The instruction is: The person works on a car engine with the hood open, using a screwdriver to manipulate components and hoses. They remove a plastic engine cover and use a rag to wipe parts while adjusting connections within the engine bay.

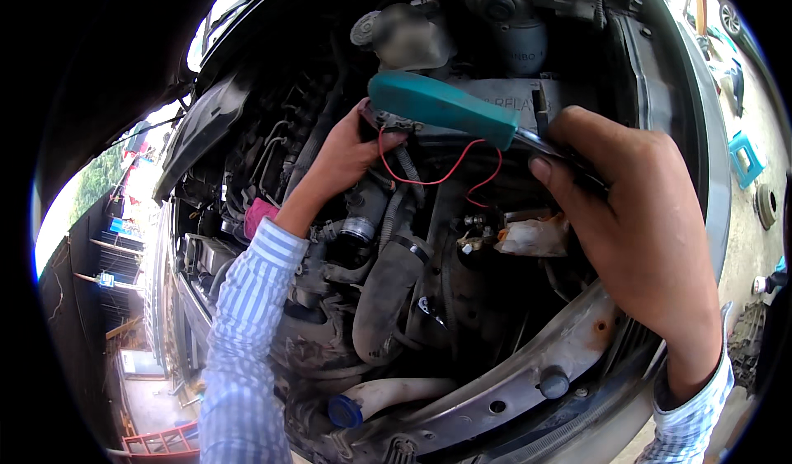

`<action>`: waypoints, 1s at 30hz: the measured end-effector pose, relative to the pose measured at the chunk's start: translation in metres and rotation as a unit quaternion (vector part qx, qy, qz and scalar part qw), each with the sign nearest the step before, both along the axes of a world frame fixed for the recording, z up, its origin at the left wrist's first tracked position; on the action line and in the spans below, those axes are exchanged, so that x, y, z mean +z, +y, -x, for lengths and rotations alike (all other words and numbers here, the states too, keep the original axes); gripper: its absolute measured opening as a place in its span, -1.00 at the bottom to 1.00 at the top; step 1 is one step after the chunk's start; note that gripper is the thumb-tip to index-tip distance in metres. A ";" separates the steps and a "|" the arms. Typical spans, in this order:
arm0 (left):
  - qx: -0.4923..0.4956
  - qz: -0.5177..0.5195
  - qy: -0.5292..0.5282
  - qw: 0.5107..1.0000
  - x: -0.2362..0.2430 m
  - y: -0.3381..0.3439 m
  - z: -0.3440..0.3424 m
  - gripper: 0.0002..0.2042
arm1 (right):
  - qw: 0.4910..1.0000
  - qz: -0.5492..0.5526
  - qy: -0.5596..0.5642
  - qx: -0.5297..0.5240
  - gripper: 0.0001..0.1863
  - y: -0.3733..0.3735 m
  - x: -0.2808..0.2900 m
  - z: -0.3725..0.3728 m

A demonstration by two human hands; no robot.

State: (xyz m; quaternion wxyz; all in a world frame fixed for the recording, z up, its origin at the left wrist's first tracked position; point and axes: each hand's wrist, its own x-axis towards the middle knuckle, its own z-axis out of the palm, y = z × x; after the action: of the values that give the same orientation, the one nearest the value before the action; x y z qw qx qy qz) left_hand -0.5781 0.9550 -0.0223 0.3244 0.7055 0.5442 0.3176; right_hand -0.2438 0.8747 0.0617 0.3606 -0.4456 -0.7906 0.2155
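My right hand (635,208) is closed around the metal shank of a tool with a thick teal handle (445,105). That handle points left over the engine, toward my other hand. A thin dark piece (540,108) sticks up beside the right fingers; I cannot tell what it is. My left hand (355,150) reaches into the engine bay with its fingers closed near a small metal fitting (400,123). The teal handle partly covers that spot, so what the fingers pinch is unclear. A thin red wire (437,181) loops from beside the left fingers down to the right.
Around the hands are a black ribbed hose (384,299), a grey filter canister (520,43) and a cloudy plastic reservoir (408,39). A blue-capped filler neck (346,410) stands near the front crossmember (495,381). A shiny metal tool (429,309) lies low in the bay. Outside is a blue stool (747,159).
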 end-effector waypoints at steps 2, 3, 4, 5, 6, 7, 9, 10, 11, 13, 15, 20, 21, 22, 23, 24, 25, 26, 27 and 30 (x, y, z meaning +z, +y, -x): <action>0.017 -0.029 0.008 0.999 -0.011 0.010 -0.003 -0.58 | 0.998 0.058 -0.022 -0.029 -0.86 -0.001 0.006 0.001; 0.035 -0.049 0.016 0.998 -0.008 0.017 0.004 -0.61 | 0.998 0.050 -0.013 -0.021 -0.86 -0.002 0.011 0.005; 0.077 -0.049 0.038 0.995 -0.011 0.024 0.006 -0.63 | 1.000 0.025 -0.003 -0.007 -0.85 -0.002 0.009 0.003; 0.079 -0.043 0.007 0.996 -0.013 0.031 0.009 -0.64 | 0.999 0.036 -0.010 -0.010 -0.85 -0.003 0.011 0.003; 0.095 -0.027 0.043 0.994 -0.013 0.038 0.013 -0.66 | 0.997 0.066 -0.025 -0.020 -0.85 -0.004 0.008 0.001; 0.096 0.041 0.013 0.994 -0.015 0.045 0.015 -0.68 | 0.998 0.054 -0.011 -0.015 -0.85 -0.005 0.007 0.000; 0.127 0.160 -0.036 0.978 -0.014 0.057 0.018 -0.71 | 0.998 0.067 -0.004 -0.019 -0.84 -0.005 0.003 -0.004; 0.098 0.193 -0.082 0.973 -0.013 0.061 0.020 -0.72 | 0.998 0.060 0.003 -0.017 -0.84 -0.005 0.002 -0.004; 0.097 0.197 -0.062 0.974 -0.011 0.065 0.020 -0.70 | 0.998 0.054 0.004 -0.017 -0.85 -0.005 0.000 -0.005; 0.123 0.213 -0.047 0.968 -0.009 0.066 0.021 -0.70 | 0.999 0.049 0.001 -0.016 -0.84 -0.005 0.000 -0.006; 0.125 0.232 -0.025 0.964 -0.011 0.065 0.021 -0.67 | 0.999 0.038 -0.005 -0.012 -0.84 -0.005 0.001 -0.006; 0.123 0.251 -0.031 0.960 -0.022 0.072 0.019 -0.68 | 0.999 0.042 -0.003 -0.018 -0.83 -0.004 0.000 -0.009; 0.142 0.243 -0.006 0.960 -0.022 0.076 0.019 -0.67 | 0.999 0.046 -0.005 -0.020 -0.83 -0.004 0.000 -0.010; 0.137 0.256 0.006 0.957 -0.022 0.078 0.019 -0.67 | 0.999 0.030 -0.005 -0.019 -0.83 -0.004 -0.002 -0.010; 0.133 0.268 0.018 0.954 -0.021 0.081 0.018 -0.67 | 1.000 0.014 -0.006 -0.017 -0.83 -0.004 -0.003 -0.010; 0.148 0.272 0.038 0.950 -0.020 0.083 0.017 -0.66 | 1.000 -0.001 -0.005 -0.014 -0.84 -0.004 -0.003 -0.010; 0.147 0.286 0.024 0.946 -0.019 0.084 0.014 -0.67 | 1.000 0.017 -0.005 -0.014 -0.84 -0.004 -0.003 -0.010; 0.119 0.272 0.036 0.954 -0.020 0.085 0.009 -0.68 | 0.999 0.034 -0.006 -0.016 -0.84 -0.004 -0.003 -0.010; 0.117 0.250 0.058 0.959 -0.022 0.086 0.003 -0.68 | 0.999 0.044 -0.002 -0.015 -0.84 -0.004 -0.003 -0.010; 0.093 0.283 0.040 0.954 -0.024 0.095 -0.008 -0.69 | 0.998 0.054 -0.023 -0.027 -0.84 -0.003 -0.002 -0.011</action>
State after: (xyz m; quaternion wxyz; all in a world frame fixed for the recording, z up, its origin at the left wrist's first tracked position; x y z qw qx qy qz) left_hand -0.5699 1.0498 -0.0461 0.4577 0.5431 0.6875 0.1511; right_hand -0.2324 0.8720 0.0597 0.3233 -0.4901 -0.7736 0.2382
